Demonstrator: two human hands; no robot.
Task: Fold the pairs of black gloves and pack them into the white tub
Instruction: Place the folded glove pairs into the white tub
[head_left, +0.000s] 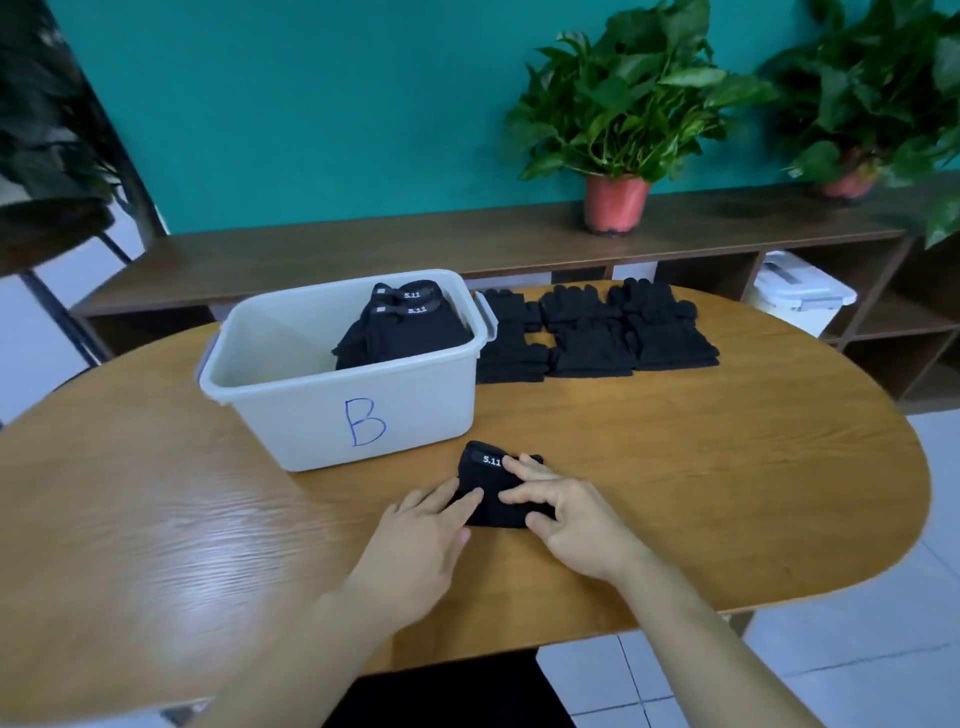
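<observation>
While my left hand lays straight fingers flat on the left side of the folded glove pair, my right hand curls its fingers and thumb round the pair's right side, gripping it on the tabletop. Just beyond the fingers stands the white tub marked B, with folded gloves heaped in its right half. Farther off, right of the tub, unfolded glove stacks lie in rows. Wood runs wide to the right of the fingers, as far as the rounded edge. Behind it, a low shelf carries two potted plants.
</observation>
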